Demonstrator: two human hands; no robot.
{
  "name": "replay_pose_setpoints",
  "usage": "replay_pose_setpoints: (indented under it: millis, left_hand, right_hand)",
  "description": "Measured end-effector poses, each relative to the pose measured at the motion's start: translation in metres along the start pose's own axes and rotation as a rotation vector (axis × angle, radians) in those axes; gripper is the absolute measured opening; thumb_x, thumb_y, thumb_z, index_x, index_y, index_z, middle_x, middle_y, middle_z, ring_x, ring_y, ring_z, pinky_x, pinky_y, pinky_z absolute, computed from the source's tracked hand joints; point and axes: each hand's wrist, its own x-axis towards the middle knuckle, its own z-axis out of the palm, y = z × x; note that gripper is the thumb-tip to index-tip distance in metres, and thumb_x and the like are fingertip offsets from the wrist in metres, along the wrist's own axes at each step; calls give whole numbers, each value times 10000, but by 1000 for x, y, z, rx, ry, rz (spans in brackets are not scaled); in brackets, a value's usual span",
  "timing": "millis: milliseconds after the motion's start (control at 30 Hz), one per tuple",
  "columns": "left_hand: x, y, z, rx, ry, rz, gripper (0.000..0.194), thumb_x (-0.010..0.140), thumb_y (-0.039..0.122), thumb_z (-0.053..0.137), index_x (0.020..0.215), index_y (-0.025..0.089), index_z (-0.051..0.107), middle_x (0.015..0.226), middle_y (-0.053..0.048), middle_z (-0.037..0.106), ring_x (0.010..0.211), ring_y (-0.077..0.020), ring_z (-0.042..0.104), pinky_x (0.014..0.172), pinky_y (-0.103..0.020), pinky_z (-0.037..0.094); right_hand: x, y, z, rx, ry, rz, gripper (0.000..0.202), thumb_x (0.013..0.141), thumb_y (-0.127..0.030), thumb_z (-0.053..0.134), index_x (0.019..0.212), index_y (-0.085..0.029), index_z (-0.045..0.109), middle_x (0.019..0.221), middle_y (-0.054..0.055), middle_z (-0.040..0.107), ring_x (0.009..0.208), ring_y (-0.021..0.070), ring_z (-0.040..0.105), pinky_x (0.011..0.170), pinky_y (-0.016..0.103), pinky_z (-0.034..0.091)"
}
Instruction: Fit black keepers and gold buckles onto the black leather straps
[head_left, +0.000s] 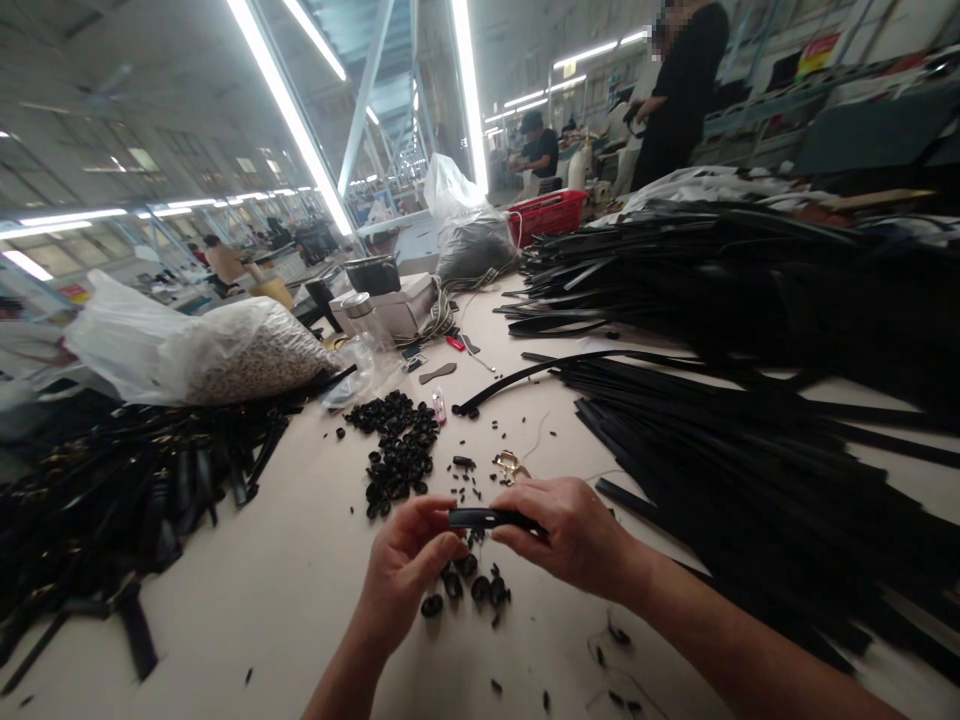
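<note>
A short length of black strap (474, 518) with a small slot in it is held level between my two hands. My left hand (409, 560) pinches its left end with thumb and fingers. From the other side my right hand (574, 530) grips it, fingers and thumb closed around it; the strap's right part is hidden in that hand. Just beyond the right fingers lies a gold metal buckle (511, 466). A pile of small black rings (394, 440) sits past my left hand. Several more black rings (480, 588) lie on the table below the strap.
Long black straps (712, 480) cover the right side. More black straps with gold fittings (150, 500) lie left, beside a clear bag of small pieces (255, 350). A glass jar (364, 315), white box (405, 305) and red basket (547, 215) stand behind. Other people work farther off.
</note>
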Motion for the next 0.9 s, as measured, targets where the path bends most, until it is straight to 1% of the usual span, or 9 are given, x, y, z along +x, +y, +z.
replay_pose_setpoints:
  millis: [100,233,300,367,467,533,633,733,900]
  left_hand:
    - [1,-5,-3,98,-12,55,292,765,320,764,1005,184,670,806,-46,688,698,-161,623,650,-244,510]
    - [2,-9,-8,352,-6,168,138,809,302,712,865,176,710,788,-53,685,715,-167,616,673,-250,494]
    - [2,-8,-7,359,-15,95,180,829,344,685,805,165,695,721,-49,677,655,-162,607,632,-248,487]
    - [3,-6,-5,272,-17,-22,267,831,404,671,741,153,658,639,-46,662,568,-149,584,563,-235,469]
    - [3,-5,-2,152,-22,-142,368,807,468,679,652,144,598,559,-45,638,487,-127,552,494,-207,428]
    - [4,-6,-1,92,-32,-198,384,794,480,692,651,140,587,551,-43,631,464,-119,546,468,-194,409]
    - [4,-8,-2,0,-49,-273,401,776,493,708,654,134,578,561,-42,627,442,-112,546,435,-181,394]
    - [4,-8,-1,-83,-56,-335,417,752,504,729,650,132,570,559,-40,623,425,-108,546,418,-174,397]
    - [4,-8,0,-137,-66,-369,414,740,496,744,654,128,576,543,-39,616,416,-106,543,410,-169,405]
  right_hand:
    - [-2,0,2,-38,-9,-8,227,932,-359,554,930,-158,659,754,31,675,628,148,607,586,249,393]
    - [-3,0,3,-87,-72,-25,249,967,-357,494,928,-170,655,750,26,662,635,148,601,588,253,379]
    - [-3,0,3,-152,-98,-28,248,983,-325,461,930,-177,653,761,29,661,648,154,599,585,260,362]
    - [-3,0,3,-200,-133,-15,210,976,-273,469,926,-180,650,771,30,665,650,154,595,575,260,344]
    - [-3,1,5,-171,-230,24,137,935,-192,512,893,-190,642,698,0,656,582,131,569,537,239,316]
    - [-3,1,5,-138,-268,60,137,923,-171,511,939,-209,642,637,-23,639,532,121,553,513,227,301]
    - [-2,-2,3,-111,-256,126,184,950,-213,475,1031,-223,640,584,-30,617,493,122,550,498,217,306]
    - [1,-5,-1,-39,-251,211,224,976,-250,433,1047,-217,643,534,-35,586,476,122,558,506,205,342]
    - [4,-9,-4,29,-264,269,230,975,-249,433,1070,-222,641,544,-33,598,498,131,581,538,208,385]
